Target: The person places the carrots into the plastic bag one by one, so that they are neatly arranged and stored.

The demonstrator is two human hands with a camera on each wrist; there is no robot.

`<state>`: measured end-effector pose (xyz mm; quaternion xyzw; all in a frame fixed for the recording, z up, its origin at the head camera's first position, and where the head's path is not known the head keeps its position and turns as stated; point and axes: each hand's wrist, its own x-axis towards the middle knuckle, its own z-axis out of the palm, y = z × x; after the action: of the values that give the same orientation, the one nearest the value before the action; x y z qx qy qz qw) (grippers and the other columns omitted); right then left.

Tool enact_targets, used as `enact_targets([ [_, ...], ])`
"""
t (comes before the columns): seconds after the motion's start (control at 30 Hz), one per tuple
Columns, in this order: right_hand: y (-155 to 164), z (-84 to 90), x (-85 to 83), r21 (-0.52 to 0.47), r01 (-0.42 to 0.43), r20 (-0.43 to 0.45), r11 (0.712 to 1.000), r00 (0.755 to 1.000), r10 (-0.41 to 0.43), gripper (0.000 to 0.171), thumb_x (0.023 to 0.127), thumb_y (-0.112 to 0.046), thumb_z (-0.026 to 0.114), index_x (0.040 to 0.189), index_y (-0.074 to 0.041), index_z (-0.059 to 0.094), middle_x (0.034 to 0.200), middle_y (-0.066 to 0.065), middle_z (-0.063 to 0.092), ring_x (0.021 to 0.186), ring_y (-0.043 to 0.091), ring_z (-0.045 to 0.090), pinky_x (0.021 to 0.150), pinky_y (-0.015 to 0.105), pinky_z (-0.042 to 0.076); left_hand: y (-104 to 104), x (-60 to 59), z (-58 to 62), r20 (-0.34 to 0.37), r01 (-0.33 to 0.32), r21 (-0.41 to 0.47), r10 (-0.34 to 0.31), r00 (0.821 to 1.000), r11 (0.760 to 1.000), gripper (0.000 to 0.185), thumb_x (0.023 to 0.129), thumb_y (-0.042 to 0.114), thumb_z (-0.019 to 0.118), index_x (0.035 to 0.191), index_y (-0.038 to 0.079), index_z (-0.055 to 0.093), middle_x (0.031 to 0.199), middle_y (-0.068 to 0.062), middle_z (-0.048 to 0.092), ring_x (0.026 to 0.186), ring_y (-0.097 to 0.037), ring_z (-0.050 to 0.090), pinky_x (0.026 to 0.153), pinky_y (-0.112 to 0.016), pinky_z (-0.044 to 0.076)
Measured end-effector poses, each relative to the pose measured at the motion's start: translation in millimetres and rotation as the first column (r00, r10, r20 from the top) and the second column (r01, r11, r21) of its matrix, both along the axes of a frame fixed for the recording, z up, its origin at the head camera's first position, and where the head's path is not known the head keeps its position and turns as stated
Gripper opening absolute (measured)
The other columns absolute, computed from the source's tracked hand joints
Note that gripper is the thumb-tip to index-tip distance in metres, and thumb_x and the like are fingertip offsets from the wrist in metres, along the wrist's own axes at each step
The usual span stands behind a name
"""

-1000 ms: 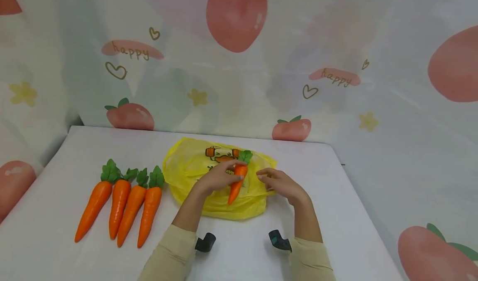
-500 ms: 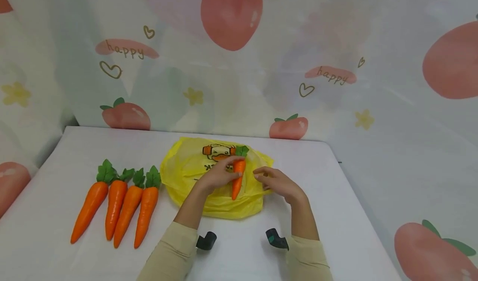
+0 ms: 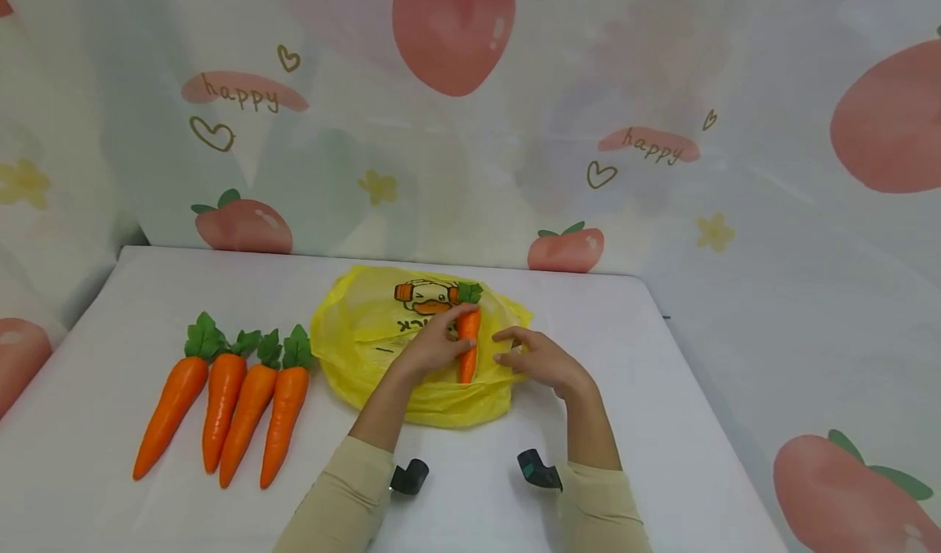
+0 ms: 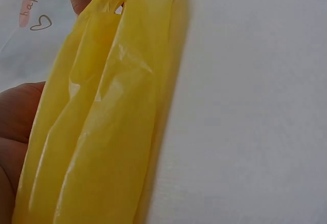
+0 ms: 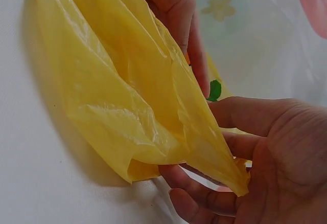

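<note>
An orange carrot point(image 3: 469, 324) with green leaves stands between the thumb and fingers of my left hand point(image 3: 430, 347), which grips its upper part. Its tip disappears behind the front edge of a yellow plastic bag point(image 3: 353, 324) printed with a duck. On the bag's right side, my right hand point(image 3: 546, 363) holds the rim with curled fingers. The right wrist view shows the bag's corner point(image 5: 225, 168) between those fingers, with a bit of green leaf point(image 5: 214, 90) beyond. In the left wrist view the bag's front point(image 4: 107, 111) hides most of the left hand and the carrot.
Several more carrots point(image 3: 171, 410) lie side by side on the white table point(image 3: 588, 308), left of the bag, leaves pointing away. A patterned cloth wall point(image 3: 470, 177) rises behind the table. Dark wrist cameras point(image 3: 410, 477) sit at both sleeve cuffs.
My left hand has turned the carrot more upright and lowered its tip behind the bag's front edge. The right hand stays at the bag's right rim. The view has shifted slightly.
</note>
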<state>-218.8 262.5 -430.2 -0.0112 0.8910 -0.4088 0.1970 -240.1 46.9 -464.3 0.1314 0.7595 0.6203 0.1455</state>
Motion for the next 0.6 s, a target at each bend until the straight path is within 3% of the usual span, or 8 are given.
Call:
enact_targets([
  [0.4, -2.1, 0.5, 0.4, -0.006, -0.019, -0.01, 1.0, 1.0, 0.019, 0.036, 0.101, -0.027, 0.066, 0.134, -0.013, 0.066, 0.127, 0.012, 0.057, 0.108, 0.03, 0.053, 0.087, 0.042, 0.049, 0.1, -0.8, -9.5, -0.009, -0.04, -0.036, 0.04, 0.999, 0.999, 0.053, 0.099, 0.002, 0.068, 0.149, 0.018, 0.057, 0.139, -0.014, 0.055, 0.093, -0.027, 0.054, 0.075, -0.033, 0.054],
  [0.6, -1.2, -2.2, 0.1, -0.023, -0.023, -0.004, 0.999, 1.0, 0.023, 0.038, 0.101, -0.029, 0.067, 0.135, -0.012, 0.065, 0.124, 0.012, 0.057, 0.103, 0.029, 0.058, 0.088, 0.043, 0.049, -0.7, 2.7, -10.9, -0.038, -0.074, -0.039, 0.073, 0.997, 0.996, 0.043, 0.102, 0.004, 0.064, 0.143, 0.016, 0.064, 0.141, -0.014, 0.055, 0.098, -0.029, 0.057, 0.076, -0.037, 0.055],
])
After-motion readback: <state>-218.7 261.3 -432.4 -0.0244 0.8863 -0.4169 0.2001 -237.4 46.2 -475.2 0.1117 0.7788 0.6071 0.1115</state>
